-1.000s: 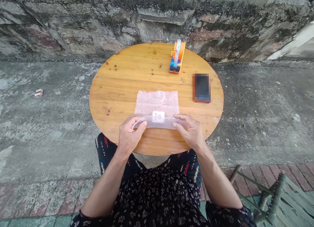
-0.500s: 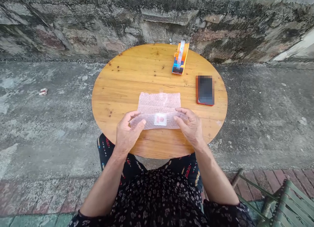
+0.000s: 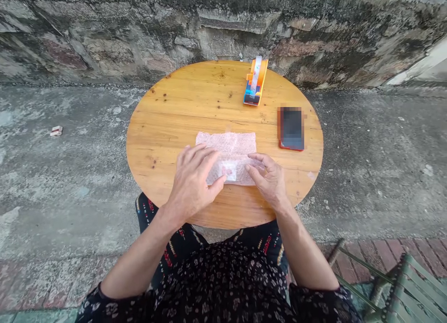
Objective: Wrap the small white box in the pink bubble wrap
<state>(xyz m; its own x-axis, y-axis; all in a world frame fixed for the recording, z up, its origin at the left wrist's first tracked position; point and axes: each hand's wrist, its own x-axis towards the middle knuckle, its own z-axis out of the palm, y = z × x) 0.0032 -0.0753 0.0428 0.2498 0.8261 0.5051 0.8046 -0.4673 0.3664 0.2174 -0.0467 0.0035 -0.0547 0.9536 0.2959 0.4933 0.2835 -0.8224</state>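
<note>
A pinkish sheet of bubble wrap [image 3: 230,142] lies near the front of the round wooden table, its near part folded over. Through that fold shows a small white square item [image 3: 229,171] with a reddish mark; its kind is unclear. My left hand [image 3: 195,176] hovers over the wrap's left end, fingers stretched and apart, hiding that end. At the right end, my right hand [image 3: 268,178] pinches the folded bubble wrap between thumb and fingers.
An orange and blue tape dispenser [image 3: 255,81] stands at the table's [image 3: 188,99] back. To the right lies a dark phone-like object [image 3: 292,130] with a red edge, partly pixelated. A stone wall [image 3: 139,39] runs behind, and a green chair [image 3: 412,285] is at lower right.
My left hand has let go of the wrap's left end and moved up and inward over it, fingers spreading. My right hand keeps its pinch almost unmoved.
</note>
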